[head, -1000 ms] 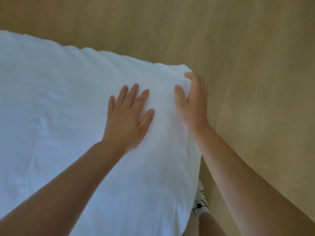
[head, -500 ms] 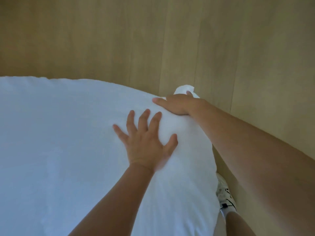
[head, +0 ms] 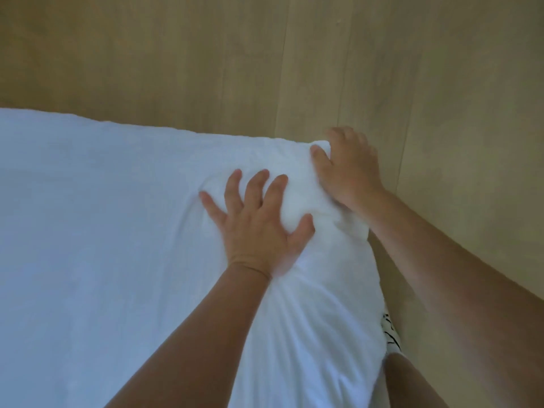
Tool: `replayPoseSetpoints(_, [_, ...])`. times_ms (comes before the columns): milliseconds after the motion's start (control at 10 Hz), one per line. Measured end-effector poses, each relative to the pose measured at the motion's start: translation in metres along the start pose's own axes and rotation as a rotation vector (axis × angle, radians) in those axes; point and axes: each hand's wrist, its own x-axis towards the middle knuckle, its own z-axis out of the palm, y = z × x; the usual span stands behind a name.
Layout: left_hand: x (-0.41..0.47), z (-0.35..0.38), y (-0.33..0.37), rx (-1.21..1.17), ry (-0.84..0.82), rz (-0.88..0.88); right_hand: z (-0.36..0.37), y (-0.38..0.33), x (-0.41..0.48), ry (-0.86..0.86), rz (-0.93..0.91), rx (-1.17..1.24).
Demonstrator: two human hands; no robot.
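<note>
A white sheet [head: 103, 231] covers a mattress that fills the left and lower part of the view. My left hand [head: 256, 228] lies flat on it near the far right corner, fingers spread and pressing down, with creases radiating from under the palm. My right hand [head: 347, 169] is at the corner itself, thumb on top of a bunched bit of white fabric and fingers curled over the edge, gripping the sheet's corner. The fingertips are hidden behind the edge.
A light wooden floor [head: 294, 69] runs beyond and to the right of the bed. My foot in a white shoe with black marks [head: 390, 331] stands by the bed's right side, with my bare leg [head: 412, 381] below it.
My right hand turned from lying across the corner to gripping it from the side, fingers over the edge. My left hand stayed pressed flat, and creases now radiate from under its palm.
</note>
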Motion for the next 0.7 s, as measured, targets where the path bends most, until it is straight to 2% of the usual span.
replayPoseSetpoints(100, [-0.007,0.001,0.002,-0.013,0.001,-0.018,-0.014,-0.017,-0.069,-0.014,-0.289,0.432])
replayPoseSetpoints(200, [-0.041,0.001,0.018,-0.03,-0.047,-0.044,-0.001,0.006,-0.126,-0.253,-0.167,0.41])
replayPoseSetpoints(300, [-0.11,0.005,0.044,-0.146,-0.219,0.122,-0.005,0.03,-0.133,-0.287,0.185,0.305])
replayPoseSetpoints(400, [-0.18,-0.009,0.032,-0.627,-0.193,0.073,-0.026,0.008,-0.155,-0.036,-0.077,0.204])
replayPoseSetpoints(500, [-0.241,-0.009,-0.01,-0.501,0.279,-0.209,-0.03,-0.018,-0.209,0.013,-0.584,0.097])
replayPoseSetpoints(600, [-0.318,0.021,-0.03,-0.343,0.005,-0.509,-0.002,-0.007,-0.274,-0.223,-0.845,-0.17])
replayPoseSetpoints(700, [-0.399,0.065,-0.002,-0.207,-0.342,-0.369,0.021,0.07,-0.328,-0.71,-0.473,-0.651])
